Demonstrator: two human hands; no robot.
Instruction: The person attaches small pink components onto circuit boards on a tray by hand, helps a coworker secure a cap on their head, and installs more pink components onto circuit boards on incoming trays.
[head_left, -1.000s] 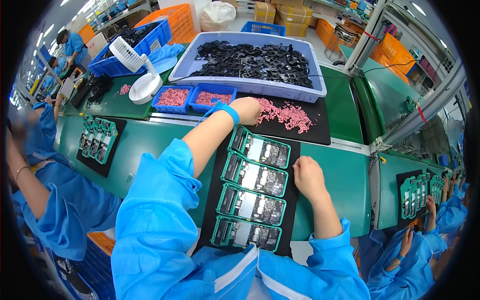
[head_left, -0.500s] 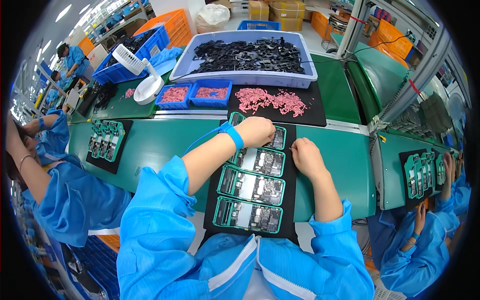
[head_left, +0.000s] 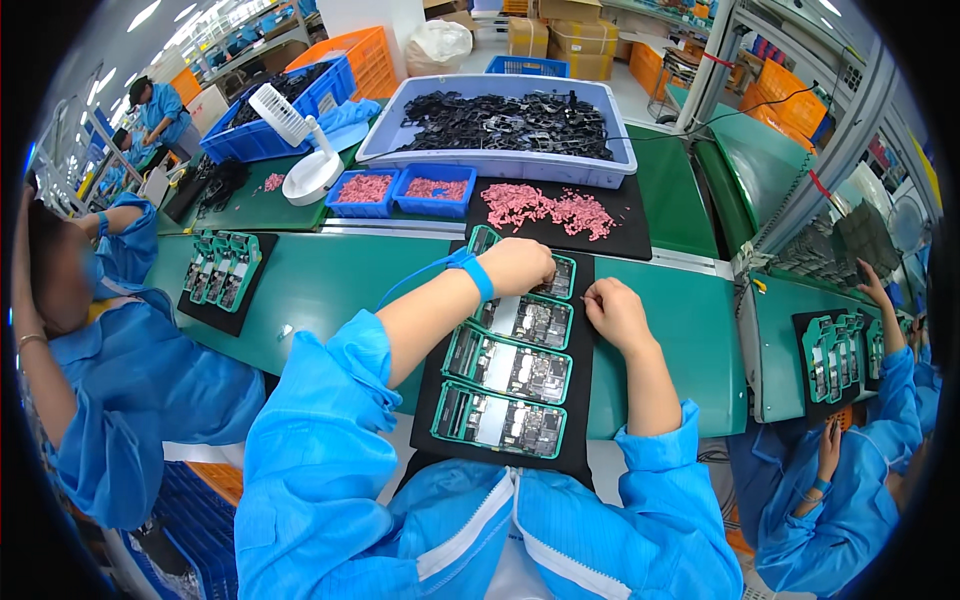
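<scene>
Lying in a row, green-framed devices (head_left: 492, 366) expose circuit boards (head_left: 537, 374).

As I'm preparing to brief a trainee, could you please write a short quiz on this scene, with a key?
1. The small pieces in the two blue trays are: (A) black, (B) pink, (C) white.
2. True or false: the camera wearer's left hand is inside one of those trays.
3. How many green-framed units lie on the black mat in front of the wearer?

Key:
1. B.
2. False: it is at the farthest unit.
3. Four.
</scene>
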